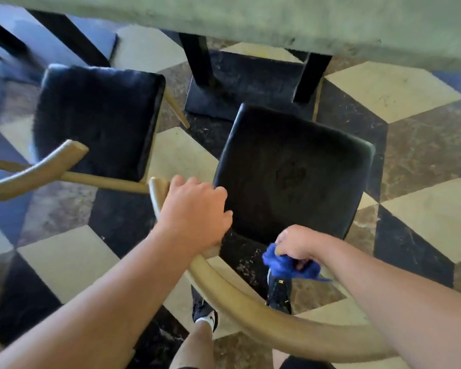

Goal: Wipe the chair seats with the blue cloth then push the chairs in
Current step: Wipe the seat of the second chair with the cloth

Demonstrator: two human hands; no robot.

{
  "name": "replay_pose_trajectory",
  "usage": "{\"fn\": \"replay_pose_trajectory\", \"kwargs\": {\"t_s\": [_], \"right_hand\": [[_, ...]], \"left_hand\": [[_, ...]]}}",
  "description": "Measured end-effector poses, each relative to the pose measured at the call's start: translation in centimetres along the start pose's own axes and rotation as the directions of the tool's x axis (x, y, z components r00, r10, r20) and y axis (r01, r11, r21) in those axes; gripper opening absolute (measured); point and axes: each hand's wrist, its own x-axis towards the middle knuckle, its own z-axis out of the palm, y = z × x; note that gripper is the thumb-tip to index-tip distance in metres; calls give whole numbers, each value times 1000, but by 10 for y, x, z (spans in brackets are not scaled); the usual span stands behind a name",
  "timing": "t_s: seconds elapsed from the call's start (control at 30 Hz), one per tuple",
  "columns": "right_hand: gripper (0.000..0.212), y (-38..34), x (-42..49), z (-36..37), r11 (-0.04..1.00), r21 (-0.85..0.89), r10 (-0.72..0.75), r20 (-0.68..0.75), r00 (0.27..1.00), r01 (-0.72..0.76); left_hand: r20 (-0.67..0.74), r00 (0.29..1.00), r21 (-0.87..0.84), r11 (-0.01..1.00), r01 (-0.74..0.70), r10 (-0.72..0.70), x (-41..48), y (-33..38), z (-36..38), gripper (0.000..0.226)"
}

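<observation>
A chair with a black padded seat and a curved wooden backrest stands right in front of me, pulled out from the table. My left hand grips the left end of that backrest. My right hand is closed on a bunched blue cloth, held above the rear edge of the seat, just off it. A second chair with a dark blue fuzzy seat and wooden backrest stands to the left, also out from the table.
The grey-green tabletop spans the top of the view, with its black legs and base under it, just beyond the chairs. The floor is patterned tile. My feet in dark shoes stand behind the near chair.
</observation>
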Motion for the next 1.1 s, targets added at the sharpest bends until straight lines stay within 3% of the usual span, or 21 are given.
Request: {"fn": "replay_pose_trajectory", "kwargs": {"t_s": [0.03,0.1,0.13,0.23,0.33,0.43,0.67,0.83,0.9,0.97,1.1], "right_hand": [[13,-19,-9,2,976,201,-80,-3,997,79],[20,-61,-26,9,826,508,-258,-45,965,244],[21,-83,-34,12,738,598,-342,-70,937,314],[18,-137,-44,23,551,713,-507,-126,853,433],[12,-163,-36,30,603,583,-547,-195,814,545],[18,-164,-11,35,715,454,-490,-218,844,532],[25,-168,64,41,903,298,-269,-173,947,311],[35,-164,64,30,915,323,-213,-118,970,241],[34,-154,49,19,886,375,-240,-131,962,272],[30,-140,31,0,870,368,-261,-219,940,328],[29,-120,9,-52,909,189,-268,-421,867,372]], "left_hand": [[-82,994,-21,998,64,-66,-1,-13,-4,38],[-206,953,-167,968,189,-222,-5,-39,-3,32],[-210,928,-297,924,240,-309,-6,-50,-2,32],[-62,879,-674,669,313,-474,-1,-60,2,30],[-76,846,-776,564,282,-528,1,-53,5,22],[-81,829,-815,516,264,-553,-2,-52,7,19],[-105,816,-815,520,258,-569,-2,-51,11,16],[-98,852,-653,679,334,-514,2,-54,3,12],[-10,874,-515,752,412,-486,8,-59,-5,16],[174,874,-355,799,485,-453,20,-66,-14,28],[512,835,-252,893,372,-204,70,-71,-23,48]]}}
